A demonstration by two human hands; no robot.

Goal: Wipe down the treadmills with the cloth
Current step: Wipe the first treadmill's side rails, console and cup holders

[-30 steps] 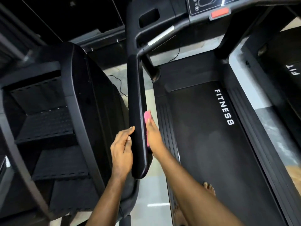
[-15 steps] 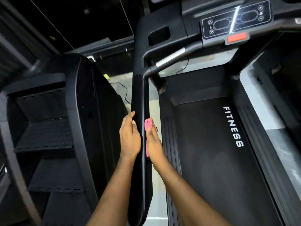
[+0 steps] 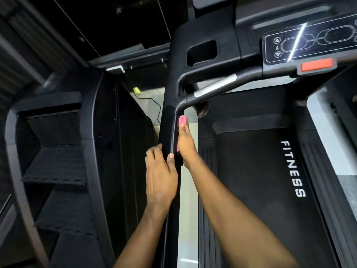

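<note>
- Judged step: wiping the inner face of the long black side handrail [image 3: 169,130] at frame centre. The right hand [image 3: 186,145], fingers flat, presses the small pink cloth [image 3: 182,121] against it just below the bend.
- The left hand [image 3: 160,176] grasps the rail's outer edge, likely to steady it.
- The next move probably calls for following the bend up toward the glossy black console panel [image 3: 309,43], upper right.
- The black treadmill belt lettered FITNESS [image 3: 251,180] fills the lower right, a dark stepped machine [image 3: 54,163] stands at left, and pale floor [image 3: 188,219] lies between.

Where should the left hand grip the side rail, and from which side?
Grip the side rail at its straight middle, from its outer side: it is narrow enough to wrap, and the right hand presses the cloth on the inner face.
</note>
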